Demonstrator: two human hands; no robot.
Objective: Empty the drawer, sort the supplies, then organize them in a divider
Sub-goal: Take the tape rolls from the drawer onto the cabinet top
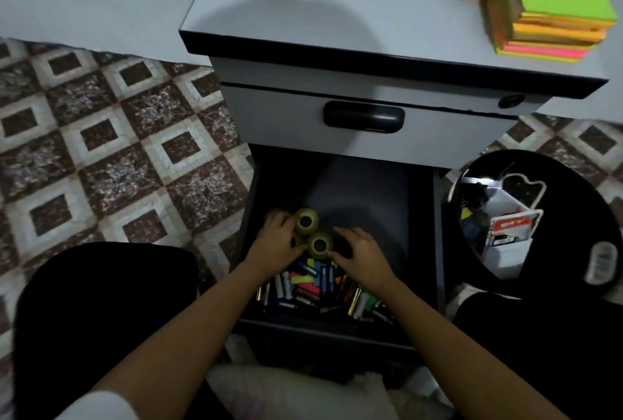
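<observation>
The open drawer (pixel 418 217) occupied the lower centre of the frame, its long axis running from the bottom edge up toward the cabinet. Two yellowish tape rolls (pixel 306 221) lay at its left-centre with their core holes facing the camera, the nearer roll just below and right of the farther one. The left hand (pixel 278 241) rested beside them, fingers curled against the farther roll; whether it gripped that roll could not be told. The right hand (pixel 359 252) lay spread, fingers loosely open, its fingertips touching the nearer roll, with nothing clasped. Below the hands, along the drawer's near wall, a heap of small supplies (pixel 313 288) held batteries, mostly lying parallel to the drawer's long axis, and bright coloured tabs; their printing was too blurred to read. The rear half of the drawer floor was bare. Above it, a closed drawer with a black handle (pixel 363 116) sat under the cabinet top (pixel 337 15), where a stack of green, orange and pink sticky notes (pixel 553 11) stood at upper right. At right, a black round bin (pixel 573 183) held white boxes, one with a red label, illegible.
</observation>
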